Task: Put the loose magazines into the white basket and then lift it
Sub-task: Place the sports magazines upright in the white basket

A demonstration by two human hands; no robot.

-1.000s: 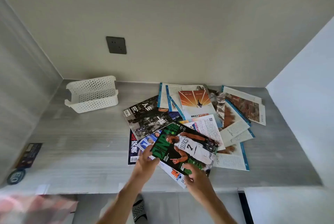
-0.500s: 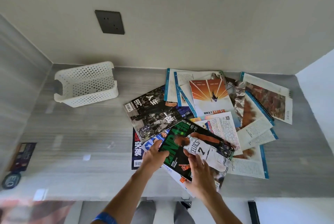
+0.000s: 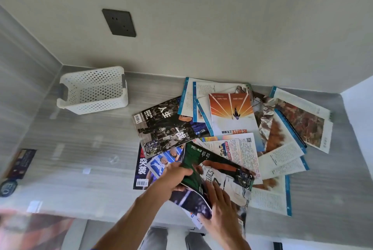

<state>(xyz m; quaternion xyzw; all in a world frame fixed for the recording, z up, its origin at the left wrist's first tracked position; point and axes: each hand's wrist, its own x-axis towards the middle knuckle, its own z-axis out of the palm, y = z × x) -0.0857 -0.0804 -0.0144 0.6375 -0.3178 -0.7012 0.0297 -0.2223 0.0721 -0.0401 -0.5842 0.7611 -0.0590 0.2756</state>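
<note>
- The left hand (image 3: 175, 175) grips the green magazine (image 3: 220, 171) by its edge
- The right hand (image 3: 219, 207) lies flat with straight fingers on the pile
- The white basket (image 3: 93, 90) sits far off

The green magazine (image 3: 220, 171) I'm bending shows "CELTICS" on a white jersey. The black-and-white magazine (image 3: 165, 126) reads "人生" and "一战". The dark cover (image 3: 141, 167) beneath says "突袭". A round sticker (image 3: 7, 188) reads "EO".
</note>
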